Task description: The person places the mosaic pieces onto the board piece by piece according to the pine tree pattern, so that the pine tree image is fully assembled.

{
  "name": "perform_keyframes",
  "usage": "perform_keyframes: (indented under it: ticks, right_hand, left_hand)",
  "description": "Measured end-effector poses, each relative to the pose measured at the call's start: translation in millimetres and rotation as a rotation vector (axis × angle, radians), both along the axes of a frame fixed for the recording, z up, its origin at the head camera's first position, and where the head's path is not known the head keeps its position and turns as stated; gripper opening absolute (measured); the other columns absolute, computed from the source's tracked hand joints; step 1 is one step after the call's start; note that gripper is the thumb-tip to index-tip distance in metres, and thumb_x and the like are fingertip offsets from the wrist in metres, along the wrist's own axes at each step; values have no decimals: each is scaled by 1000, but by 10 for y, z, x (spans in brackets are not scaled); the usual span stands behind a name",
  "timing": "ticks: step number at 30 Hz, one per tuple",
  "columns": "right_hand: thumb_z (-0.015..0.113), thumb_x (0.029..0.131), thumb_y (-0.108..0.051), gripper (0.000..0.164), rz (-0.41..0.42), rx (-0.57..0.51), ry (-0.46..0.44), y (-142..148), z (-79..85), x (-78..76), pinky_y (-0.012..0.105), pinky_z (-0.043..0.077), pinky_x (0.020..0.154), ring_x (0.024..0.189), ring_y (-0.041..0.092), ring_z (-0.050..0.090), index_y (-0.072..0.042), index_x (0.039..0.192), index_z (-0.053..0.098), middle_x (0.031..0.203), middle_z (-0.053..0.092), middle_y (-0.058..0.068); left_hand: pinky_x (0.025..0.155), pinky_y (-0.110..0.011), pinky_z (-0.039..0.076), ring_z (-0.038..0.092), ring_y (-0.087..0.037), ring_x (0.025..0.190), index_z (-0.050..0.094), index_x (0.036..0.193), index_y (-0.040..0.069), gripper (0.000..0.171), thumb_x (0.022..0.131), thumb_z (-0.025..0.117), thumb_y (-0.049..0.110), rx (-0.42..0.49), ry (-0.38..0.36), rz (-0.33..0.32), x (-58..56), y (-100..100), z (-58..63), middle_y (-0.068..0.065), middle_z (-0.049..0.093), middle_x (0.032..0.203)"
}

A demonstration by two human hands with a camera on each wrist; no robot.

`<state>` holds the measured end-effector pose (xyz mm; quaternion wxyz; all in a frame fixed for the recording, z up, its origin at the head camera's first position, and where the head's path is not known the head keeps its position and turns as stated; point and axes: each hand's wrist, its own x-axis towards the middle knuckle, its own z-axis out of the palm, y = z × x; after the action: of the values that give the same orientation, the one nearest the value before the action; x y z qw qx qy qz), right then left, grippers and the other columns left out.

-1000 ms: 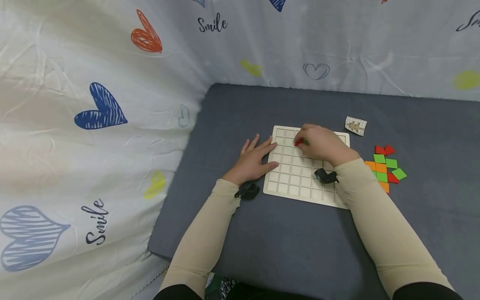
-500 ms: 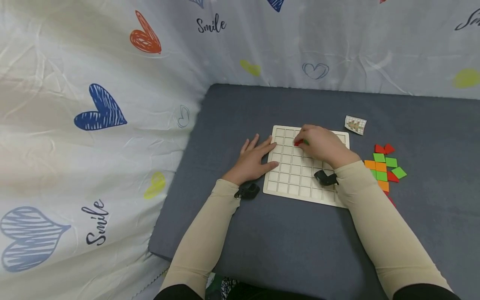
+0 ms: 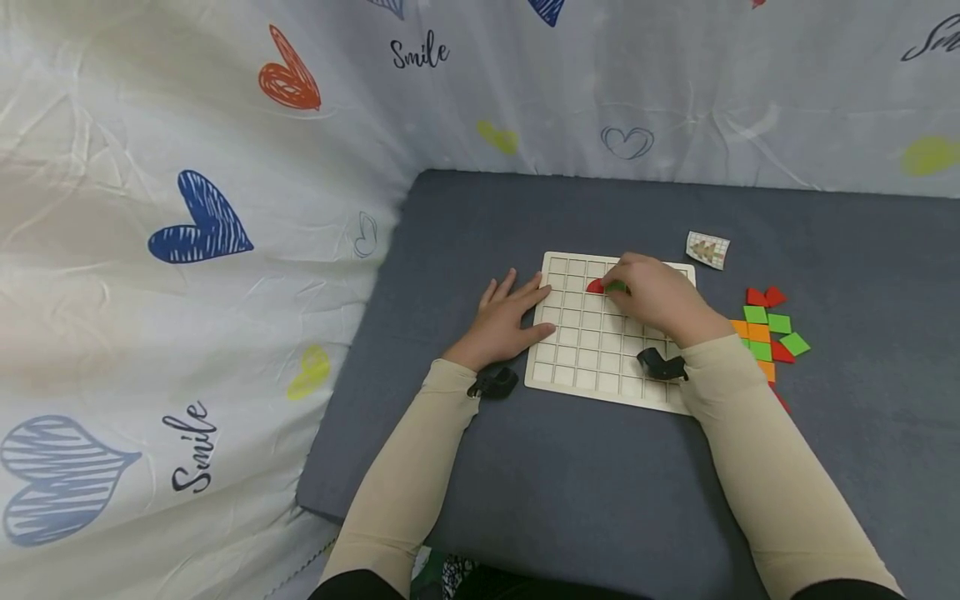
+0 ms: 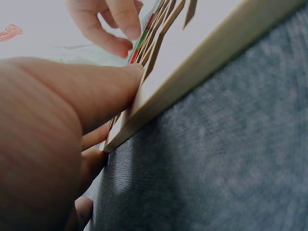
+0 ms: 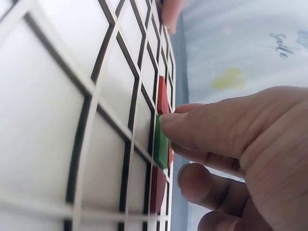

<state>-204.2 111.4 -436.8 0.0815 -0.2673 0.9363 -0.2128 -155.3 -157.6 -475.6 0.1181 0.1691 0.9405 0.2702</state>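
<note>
A pale wooden grid board lies on the table. My left hand rests with spread fingers on its left edge; in the left wrist view the thumb lies over the rim. My right hand is over the upper part of the board, fingers bent. In the right wrist view its thumb tip touches a green tile seated in the grid, and no loose piece shows between the fingers. Red tiles sit on both sides of the green one: a curved-edged red tile and a dark red tile.
Several loose orange, green and red tiles lie right of the board, partly behind the right sleeve. A small picture card lies beyond the board's upper right corner. A white printed curtain hangs along the table's left and far sides.
My right hand has moved slightly right along the row, from the red tile to the green one, uncovering the red tile. My left hand has stayed in place.
</note>
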Motion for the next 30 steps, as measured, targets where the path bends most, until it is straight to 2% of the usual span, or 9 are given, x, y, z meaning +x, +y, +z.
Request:
perform_keyframes:
  ticks: [2,8,12,17,24,27,30]
  right_hand:
    - [64,99,-8,24,-16,-3,-7,50,-2,31,49,56,81,92,27,65,-6,117,80,112,69,10]
    - [67,99,-9,24,-34,8,-16,191,11,108,54,56,90,103,33,67,-3,119,79,117,72,14]
    - [68,99,-10,24,-56,30,-28,286,3,144,55,56,89,106,36,68,-1,119,77,117,72,17]
    - [66,98,-8,25,-90,34,-32,428,11,199,52,55,80,96,33,67,0,119,77,113,72,18]
    - [64,99,-8,27,-98,0,-55,652,25,266,40,47,66,80,28,60,2,121,75,111,71,21]
    - [65,98,-8,26,-120,4,-47,719,34,300,40,47,65,81,28,60,2,121,75,110,71,20]
    - [65,98,-6,26,-137,13,-44,795,39,331,44,50,70,87,31,62,3,121,74,111,71,22]
  left_hand:
    - [130,-45,-13,-5,-26,164,37,165,22,71,105,65,46,6,0,-3,2,-3,-2,2,20,174]
    - [130,-45,-13,-4,-26,164,36,166,22,71,105,64,47,8,8,-10,4,-12,-8,2,20,175]
    - [130,-46,-12,-3,-27,164,37,165,21,71,105,64,47,12,12,-14,6,-15,-4,1,21,174]
    - [130,-45,-13,-4,-27,164,37,165,21,71,105,64,48,15,7,-19,6,-12,1,1,20,175]
    - [130,-46,-12,-3,-27,164,37,165,21,71,105,64,46,13,14,-11,7,-22,6,1,20,175]
    - [130,-46,-12,-3,-27,164,37,165,21,71,105,64,46,13,12,-9,6,-25,3,1,20,175]
    - [130,-46,-13,-5,-27,164,36,166,22,71,105,63,47,11,2,-15,4,-16,-7,2,19,175]
